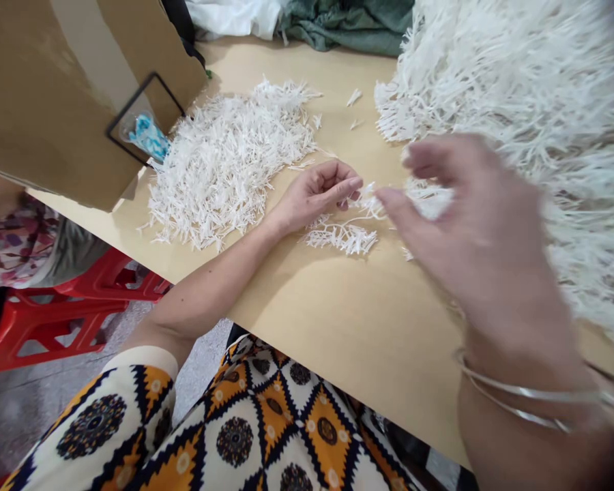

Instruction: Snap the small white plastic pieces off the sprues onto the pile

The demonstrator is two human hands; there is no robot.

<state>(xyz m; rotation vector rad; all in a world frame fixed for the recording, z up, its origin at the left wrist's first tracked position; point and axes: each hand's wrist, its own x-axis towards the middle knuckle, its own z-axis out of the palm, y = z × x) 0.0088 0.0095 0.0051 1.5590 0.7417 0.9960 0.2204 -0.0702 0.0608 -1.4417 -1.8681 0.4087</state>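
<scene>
My left hand [318, 194] rests on the tan table [338, 320], fingers curled and pinched on a white plastic branched piece [364, 202]. My right hand [471, 225], blurred by motion, hovers close to the camera, its fingertips near the same piece; whether it grips anything is unclear. A small cluster of white plastic sprigs [342, 236] lies just below my left hand. A heap of separated white plastic bits [230, 160] lies to the left of my left hand.
A very large pile of white plastic sprigs [532, 109] fills the right side of the table. A cardboard box [46, 102] with a black-framed pocket stands at the left. Green and white cloth [338, 24] lies at the far edge. Red plastic stools [76, 307] stand beside the table.
</scene>
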